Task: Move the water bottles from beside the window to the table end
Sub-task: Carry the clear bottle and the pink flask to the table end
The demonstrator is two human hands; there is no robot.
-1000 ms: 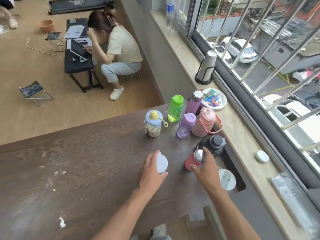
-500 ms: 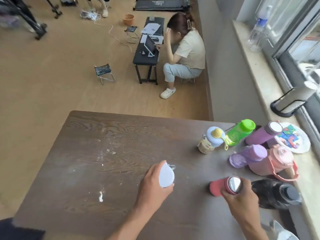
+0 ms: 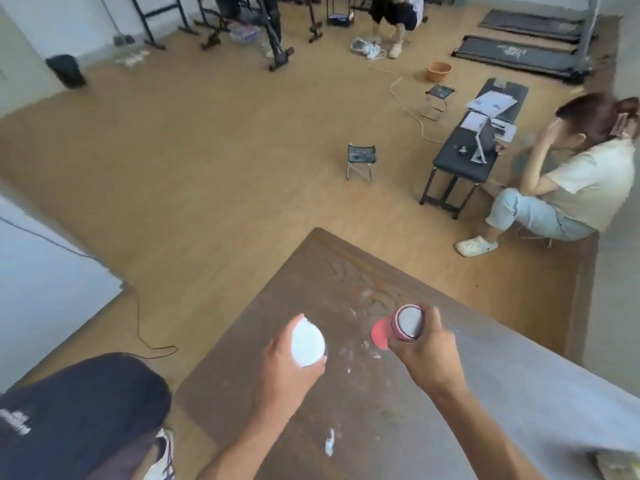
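Note:
My left hand [image 3: 282, 370] grips a bottle with a white round lid [image 3: 307, 344], held above the dark wooden table [image 3: 433, 289] near its left edge. My right hand [image 3: 427, 355] grips a pink bottle with a silver cap [image 3: 398, 327], tilted with its base toward the left, a short way right of the white one. Both bottles hang over the table's left part, apart from each other. The other bottles and the window are out of view.
White flecks mark the tabletop [image 3: 330, 445]. A seated person [image 3: 568, 188] is by a low black bench [image 3: 474, 147] at the right. A small folding stool [image 3: 360, 161] stands on the wooden floor. My dark-clothed leg [image 3: 79, 420] is at lower left.
My view has swung left, away from the window and the other bottles. Both hands have carried their bottles leftward along the table toward its end.

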